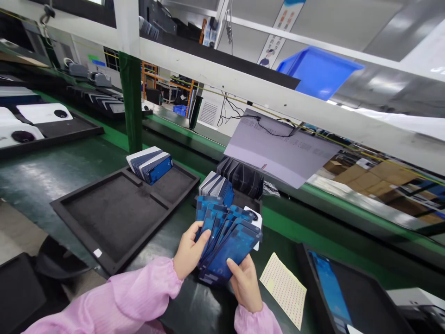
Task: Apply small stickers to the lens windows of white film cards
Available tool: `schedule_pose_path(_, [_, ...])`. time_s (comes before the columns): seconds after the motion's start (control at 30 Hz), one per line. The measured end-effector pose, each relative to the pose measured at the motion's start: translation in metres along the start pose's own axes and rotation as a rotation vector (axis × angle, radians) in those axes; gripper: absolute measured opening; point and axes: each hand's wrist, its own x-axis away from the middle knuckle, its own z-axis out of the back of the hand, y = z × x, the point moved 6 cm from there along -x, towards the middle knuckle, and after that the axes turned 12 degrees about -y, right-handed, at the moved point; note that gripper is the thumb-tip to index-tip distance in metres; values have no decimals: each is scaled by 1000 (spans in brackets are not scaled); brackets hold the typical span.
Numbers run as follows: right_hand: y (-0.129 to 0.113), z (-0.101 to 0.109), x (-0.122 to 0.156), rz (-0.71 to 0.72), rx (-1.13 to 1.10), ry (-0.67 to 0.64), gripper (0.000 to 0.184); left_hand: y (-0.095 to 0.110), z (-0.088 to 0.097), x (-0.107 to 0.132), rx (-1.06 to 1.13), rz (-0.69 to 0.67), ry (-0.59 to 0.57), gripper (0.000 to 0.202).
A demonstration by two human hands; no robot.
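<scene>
Both hands hold a fanned bunch of blue phone back panels above the green bench. My left hand grips the panels' left side, thumb on top. On the lower right, my right hand pinches the front panels, its thumb on the face and its other fingers mostly hidden behind. Just beyond the bunch, a row of panels stands in a black tray. A white panel with a dark round camera area shows partly behind the fan.
A black tray at the left carries another row of panels. A yellowish label sheet lies right of my right hand. Farther right, a black tray contains a blue panel. A white shelf beam crosses above the bench.
</scene>
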Motion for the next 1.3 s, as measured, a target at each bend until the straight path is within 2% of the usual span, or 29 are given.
schedule_pose_path(0.1, [3,-3,-1,4,-11,-20,55,-1,-1,3,-23,-19,5,25])
schedule_pose_path(0.27, [-1,3,-1,22,-2,23,56,-1,5,5,-82,-29,43,31])
schedule_pose_path(0.5, [-8,10,2,63,-38,50,59,0,20,1,-129,-51,146,35])
schedule_pose_path(0.63, [-9,13,3,72,-63,87,62,-2,16,-1,-54,-92,102,51])
schedule_pose_path(0.73, [-12,13,2,94,-38,107,63,-5,6,-1,53,-57,-19,72])
schedule_pose_path(0.83, [-13,14,1,125,45,125,65,-8,-4,1,131,-18,-117,73])
schedule_pose_path(0.97, [-8,16,2,166,242,158,62,-6,-17,7,155,-81,-254,47])
schedule_pose_path(1.07, [0,13,4,214,496,125,54,-10,-26,14,124,-81,-330,50])
schedule_pose_path(1.2, [13,0,6,271,723,-21,50,-20,-26,23,15,-34,-257,54])
schedule_pose_path(1.3, [18,-4,9,285,754,-25,53,-26,-22,25,-89,-39,-189,56])
